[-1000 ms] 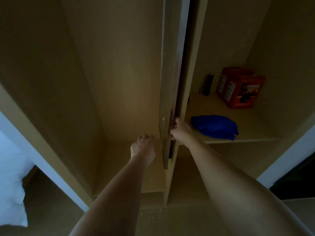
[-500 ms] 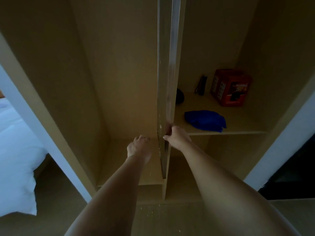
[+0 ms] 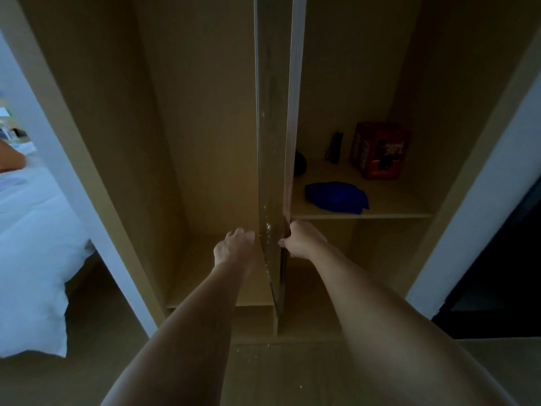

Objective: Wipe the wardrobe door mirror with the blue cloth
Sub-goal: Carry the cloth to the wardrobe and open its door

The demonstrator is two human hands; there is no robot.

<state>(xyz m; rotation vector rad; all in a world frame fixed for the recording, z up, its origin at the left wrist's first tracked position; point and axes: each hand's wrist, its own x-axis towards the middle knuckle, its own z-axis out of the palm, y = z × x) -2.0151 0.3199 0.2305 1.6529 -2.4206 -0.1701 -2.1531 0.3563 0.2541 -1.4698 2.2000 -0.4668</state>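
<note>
Head: right hand [image 3: 301, 240] grips mirrored door [image 3: 272, 142] edge.

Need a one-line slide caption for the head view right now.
Right hand grips the mirrored wardrobe door's edge, left hand beside it; blue cloth lies on the shelf.

Both hands [image 3: 234, 247] [image 3: 301, 240] forward, fingers curled

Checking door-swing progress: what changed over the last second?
The wardrobe door swung from tilted to nearly edge-on to the camera, and the view shifted right, so the bed shows more. The right hand still grips the door edge, the left hand stays beside it, the blue cloth lies untouched on the shelf.
</note>
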